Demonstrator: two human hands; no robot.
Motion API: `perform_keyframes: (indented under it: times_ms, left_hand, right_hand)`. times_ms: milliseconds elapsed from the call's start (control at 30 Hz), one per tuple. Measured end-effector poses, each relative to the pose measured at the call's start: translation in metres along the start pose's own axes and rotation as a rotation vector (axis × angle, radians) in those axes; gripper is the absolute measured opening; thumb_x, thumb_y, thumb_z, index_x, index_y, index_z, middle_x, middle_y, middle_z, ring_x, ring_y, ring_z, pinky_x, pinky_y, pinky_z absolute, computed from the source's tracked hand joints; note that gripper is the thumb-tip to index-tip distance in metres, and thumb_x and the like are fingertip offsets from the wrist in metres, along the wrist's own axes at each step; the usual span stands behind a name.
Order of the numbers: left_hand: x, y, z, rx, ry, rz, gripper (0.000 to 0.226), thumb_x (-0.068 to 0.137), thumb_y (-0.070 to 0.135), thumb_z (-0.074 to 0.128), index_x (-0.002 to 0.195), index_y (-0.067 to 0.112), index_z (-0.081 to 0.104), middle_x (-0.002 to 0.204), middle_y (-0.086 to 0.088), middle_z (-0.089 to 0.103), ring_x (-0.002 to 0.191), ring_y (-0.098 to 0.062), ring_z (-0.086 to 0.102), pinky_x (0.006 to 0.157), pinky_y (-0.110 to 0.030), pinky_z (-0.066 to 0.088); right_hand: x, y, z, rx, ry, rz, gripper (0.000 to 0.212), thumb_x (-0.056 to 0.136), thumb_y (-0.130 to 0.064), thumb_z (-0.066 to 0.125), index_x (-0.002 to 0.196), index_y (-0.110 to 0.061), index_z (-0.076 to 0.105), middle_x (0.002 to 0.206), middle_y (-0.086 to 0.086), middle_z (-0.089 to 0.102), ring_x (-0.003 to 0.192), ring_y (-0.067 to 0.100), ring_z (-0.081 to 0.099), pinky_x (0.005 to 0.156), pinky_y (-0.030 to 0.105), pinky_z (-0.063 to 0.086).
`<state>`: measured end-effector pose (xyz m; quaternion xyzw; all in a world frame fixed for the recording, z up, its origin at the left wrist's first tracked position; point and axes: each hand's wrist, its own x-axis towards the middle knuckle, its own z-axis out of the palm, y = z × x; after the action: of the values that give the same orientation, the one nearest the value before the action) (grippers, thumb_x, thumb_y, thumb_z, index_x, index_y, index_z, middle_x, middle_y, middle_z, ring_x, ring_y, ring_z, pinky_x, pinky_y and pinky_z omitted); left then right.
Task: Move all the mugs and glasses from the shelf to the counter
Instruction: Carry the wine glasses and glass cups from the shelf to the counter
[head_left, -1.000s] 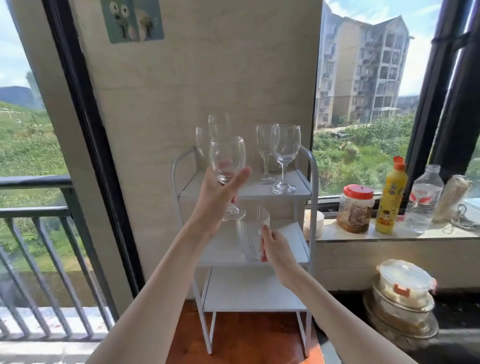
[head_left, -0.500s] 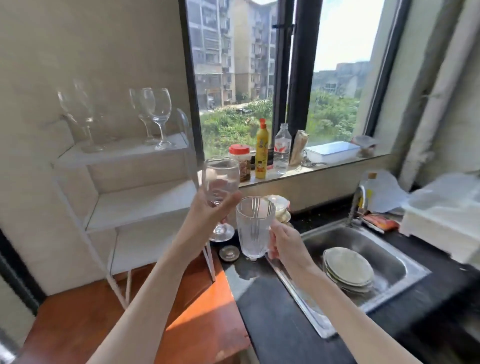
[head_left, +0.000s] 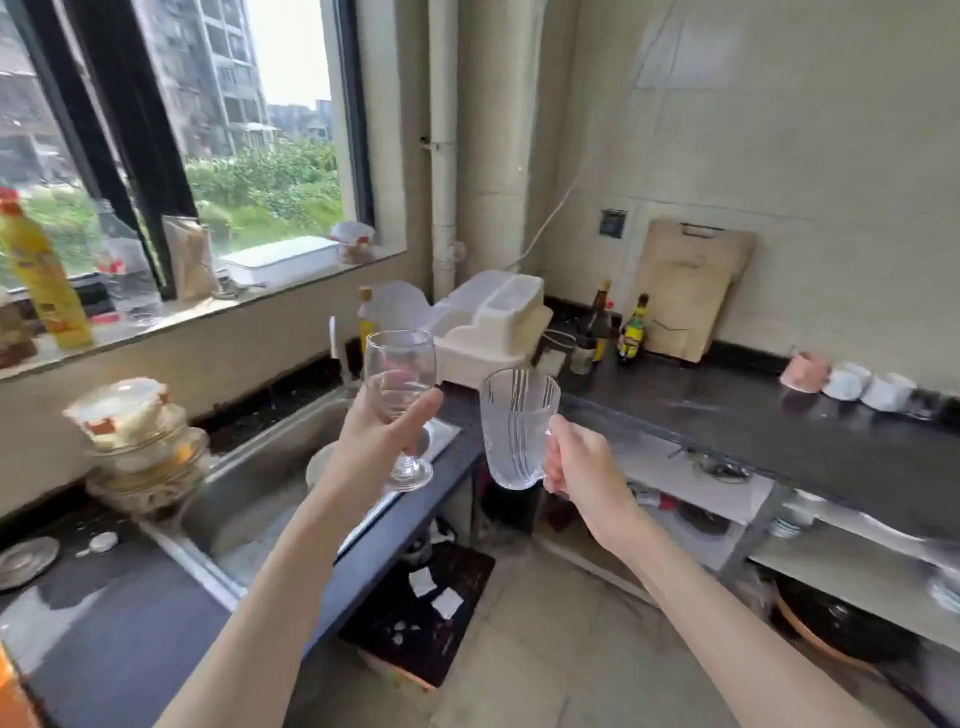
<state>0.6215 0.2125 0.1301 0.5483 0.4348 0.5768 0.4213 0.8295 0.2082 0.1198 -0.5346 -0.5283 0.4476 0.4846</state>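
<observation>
Holding both pieces upright, probably for safe carrying, the left hand pinched the wine glass near its stem; the right hand's grip closed on the glass mug handle, the dark bench beyond.

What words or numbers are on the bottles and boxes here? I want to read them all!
None can be read.
Yellow bottle on the windowsill: label too blurred.
Two small sauce bottles by the cutting board: labels too small.
Wine glass and glass mug: no text.
</observation>
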Motion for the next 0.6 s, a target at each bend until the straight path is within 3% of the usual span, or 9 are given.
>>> perform_keyframes:
  times_ms: [200, 333, 600]
  left_hand:
    - [0.042, -0.032, 0.161, -0.043, -0.19, -0.057, 0.039, 0.069, 0.045, 0.074, 0.1, 0.03, 0.056, 0.058, 0.012, 0.055, 0.049, -0.006, 0.048, 0.052, -0.016, 0.044]
    - [0.071, -0.049, 0.264, -0.074, -0.39, -0.088, 0.056, 0.062, 0.057, 0.071, 0.107, 0.027, 0.054, 0.06, 0.012, 0.053, 0.056, -0.009, 0.048, 0.064, -0.025, 0.042]
    - [0.148, -0.095, 0.448, -0.114, -0.585, -0.143, 0.057, 0.064, 0.058, 0.068, 0.11, 0.03, 0.052, 0.074, 0.004, 0.057, 0.063, -0.007, 0.053, 0.07, -0.026, 0.043]
  right_hand:
    - [0.005, 0.032, -0.155, -0.002, 0.289, 0.079, 0.037, 0.09, -0.026, 0.038, 0.055, -0.02, 0.029, 0.037, -0.009, 0.03, 0.044, 0.011, 0.029, 0.055, 0.034, 0.03]
    - [0.014, 0.056, -0.24, 0.007, 0.471, 0.133, 0.035, 0.088, -0.025, 0.039, 0.055, -0.02, 0.029, 0.036, -0.01, 0.031, 0.04, 0.009, 0.03, 0.056, 0.032, 0.032]
    - [0.083, 0.097, -0.394, -0.001, 0.682, 0.16, 0.041, 0.088, -0.027, 0.04, 0.048, -0.024, 0.033, 0.035, -0.008, 0.032, 0.04, 0.01, 0.033, 0.059, 0.036, 0.032]
